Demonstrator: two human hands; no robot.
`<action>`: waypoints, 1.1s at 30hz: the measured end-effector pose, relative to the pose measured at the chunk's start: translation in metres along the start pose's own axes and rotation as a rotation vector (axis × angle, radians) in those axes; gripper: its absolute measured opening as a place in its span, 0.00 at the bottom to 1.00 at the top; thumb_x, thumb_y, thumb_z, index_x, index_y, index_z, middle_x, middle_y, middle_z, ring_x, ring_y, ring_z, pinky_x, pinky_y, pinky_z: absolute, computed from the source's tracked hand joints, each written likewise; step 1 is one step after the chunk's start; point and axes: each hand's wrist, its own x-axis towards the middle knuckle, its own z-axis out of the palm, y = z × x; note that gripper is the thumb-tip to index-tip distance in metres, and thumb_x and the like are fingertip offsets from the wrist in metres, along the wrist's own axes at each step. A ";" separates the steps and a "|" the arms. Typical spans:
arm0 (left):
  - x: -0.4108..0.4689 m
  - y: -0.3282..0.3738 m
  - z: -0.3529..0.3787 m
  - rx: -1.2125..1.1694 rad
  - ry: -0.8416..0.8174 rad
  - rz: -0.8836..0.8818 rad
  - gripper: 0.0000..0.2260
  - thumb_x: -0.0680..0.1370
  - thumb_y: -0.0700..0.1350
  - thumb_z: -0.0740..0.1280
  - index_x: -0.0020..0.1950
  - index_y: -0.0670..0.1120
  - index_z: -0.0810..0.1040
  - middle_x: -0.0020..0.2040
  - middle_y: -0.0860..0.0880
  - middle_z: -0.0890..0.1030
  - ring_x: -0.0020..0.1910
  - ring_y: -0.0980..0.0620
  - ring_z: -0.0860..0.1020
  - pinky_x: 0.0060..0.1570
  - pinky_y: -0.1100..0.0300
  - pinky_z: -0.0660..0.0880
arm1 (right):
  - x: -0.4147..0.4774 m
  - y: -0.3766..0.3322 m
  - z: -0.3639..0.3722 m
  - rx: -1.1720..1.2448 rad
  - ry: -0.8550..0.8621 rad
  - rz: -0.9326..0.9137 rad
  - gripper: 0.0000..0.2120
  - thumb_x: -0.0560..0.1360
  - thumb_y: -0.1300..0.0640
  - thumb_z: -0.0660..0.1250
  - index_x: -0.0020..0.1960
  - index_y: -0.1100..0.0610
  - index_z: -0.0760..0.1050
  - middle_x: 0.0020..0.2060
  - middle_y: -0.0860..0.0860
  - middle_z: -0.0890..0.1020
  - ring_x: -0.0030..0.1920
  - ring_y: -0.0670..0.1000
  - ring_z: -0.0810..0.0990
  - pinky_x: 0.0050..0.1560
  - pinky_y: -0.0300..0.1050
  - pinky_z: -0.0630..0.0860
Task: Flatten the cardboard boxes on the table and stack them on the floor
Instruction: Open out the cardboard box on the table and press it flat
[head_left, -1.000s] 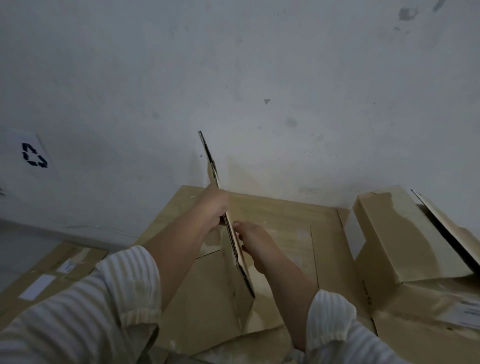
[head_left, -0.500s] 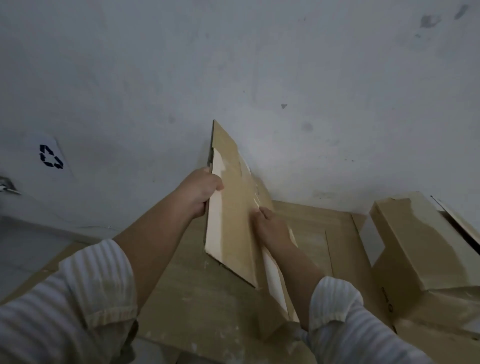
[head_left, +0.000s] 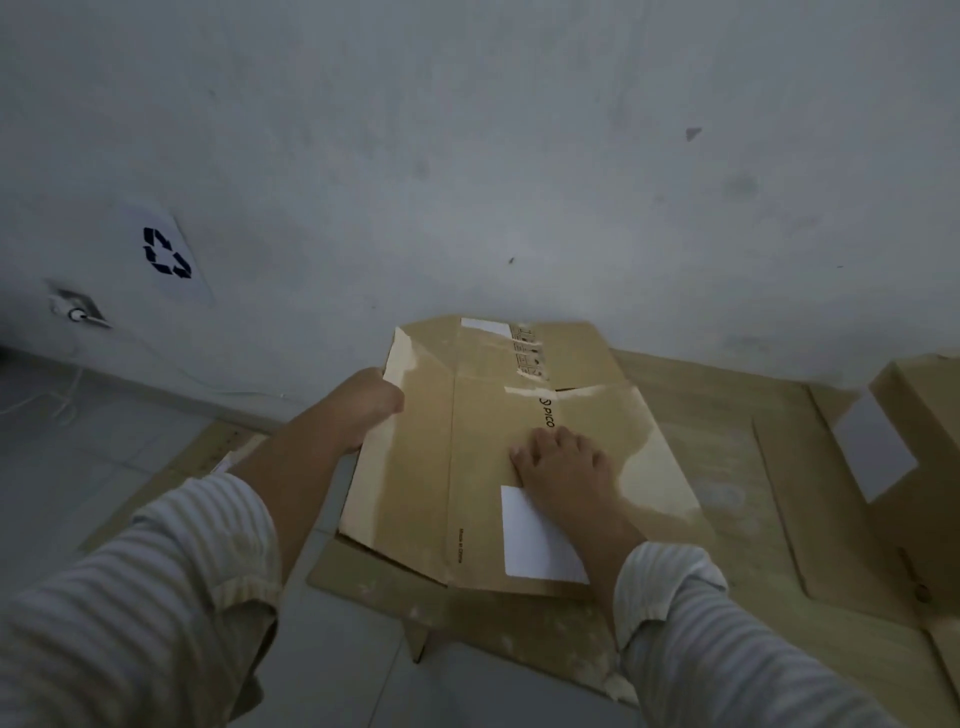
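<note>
A flattened brown cardboard box with a white label and black print lies nearly flat over the left part of the wooden table, its left side sticking out past the table edge. My left hand grips the box's left flap edge. My right hand presses palm-down on the box's middle, fingers spread. A standing cardboard box is at the right edge of the view, and an opened box panel lies beside it.
A grey wall rises right behind the table, with a recycling sign and a socket at the left. Flat cardboard lies on the tiled floor to the left, below the table.
The box stood on edge between my hands a second ago. It has tipped over and now lies flat on the table, with my right hand on top of it.
</note>
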 end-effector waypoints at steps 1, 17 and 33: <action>0.008 -0.013 0.001 0.008 -0.010 -0.009 0.12 0.75 0.30 0.58 0.55 0.37 0.74 0.42 0.40 0.77 0.37 0.44 0.75 0.35 0.59 0.72 | 0.000 -0.001 0.007 -0.025 -0.042 0.032 0.28 0.77 0.38 0.51 0.72 0.50 0.64 0.72 0.54 0.65 0.73 0.59 0.59 0.71 0.61 0.55; 0.047 -0.126 0.068 0.649 0.223 -0.051 0.31 0.77 0.41 0.58 0.78 0.40 0.50 0.76 0.38 0.57 0.74 0.39 0.59 0.70 0.46 0.62 | -0.015 0.021 0.077 -0.203 -0.266 0.096 0.27 0.79 0.39 0.48 0.76 0.47 0.53 0.76 0.53 0.54 0.74 0.61 0.54 0.69 0.64 0.58; 0.054 -0.162 0.120 0.949 -0.062 0.174 0.39 0.75 0.70 0.47 0.79 0.52 0.42 0.80 0.42 0.40 0.77 0.36 0.38 0.73 0.38 0.38 | -0.025 0.033 0.097 -0.183 -0.172 0.077 0.29 0.79 0.38 0.44 0.78 0.45 0.45 0.79 0.50 0.44 0.77 0.59 0.40 0.71 0.71 0.41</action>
